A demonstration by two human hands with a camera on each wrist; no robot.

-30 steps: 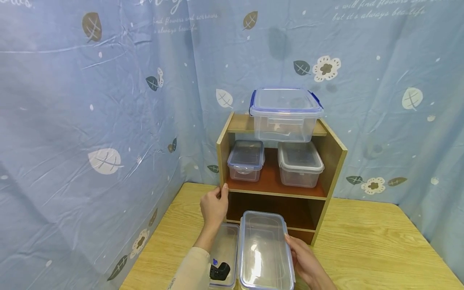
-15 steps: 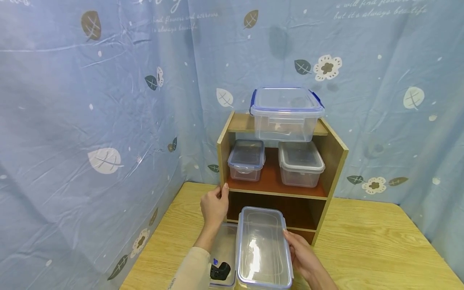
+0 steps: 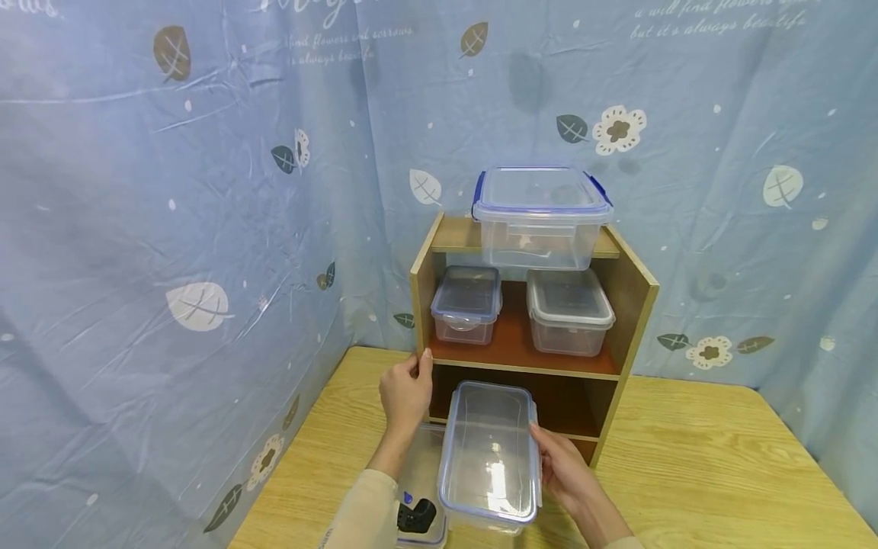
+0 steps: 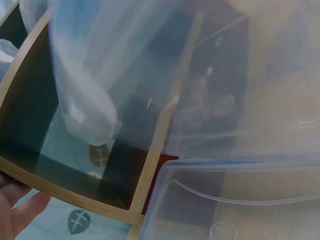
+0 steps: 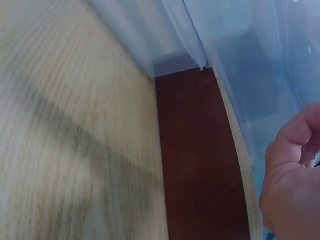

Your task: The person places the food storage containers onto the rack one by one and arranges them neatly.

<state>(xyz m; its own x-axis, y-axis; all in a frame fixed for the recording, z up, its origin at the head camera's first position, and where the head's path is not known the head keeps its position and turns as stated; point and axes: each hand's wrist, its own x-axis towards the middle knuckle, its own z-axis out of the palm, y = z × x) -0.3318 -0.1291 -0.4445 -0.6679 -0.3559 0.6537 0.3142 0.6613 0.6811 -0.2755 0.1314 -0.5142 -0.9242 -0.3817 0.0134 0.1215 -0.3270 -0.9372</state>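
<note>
My right hand [image 3: 568,471] grips a clear lidded food container [image 3: 488,446] by its right side, thumb on the lid's rim. The container is raised in front of the lower part of a small wooden shelf [image 3: 524,367], its far end overlapping the middle compartment in the head view. With thumb and fingers, my left hand [image 3: 405,393] pinches the front edge of the shelf's left side panel [image 4: 75,199], at the level of the upper board. In the right wrist view the curled right hand [image 5: 295,180] is at the right edge, beside the clear plastic.
A second clear container [image 3: 424,457] stands on the wooden table [image 3: 720,457] at left, with a black object [image 3: 417,515] in it. Two lidded containers, one blue-rimmed [image 3: 466,301] and one white-rimmed [image 3: 571,309], sit on the upper board. A larger box [image 3: 542,217] stands on top.
My right hand has moved the container forward and a little left toward the shelf, lifting it, and its near end now shows. My left hand stays on the panel.
</note>
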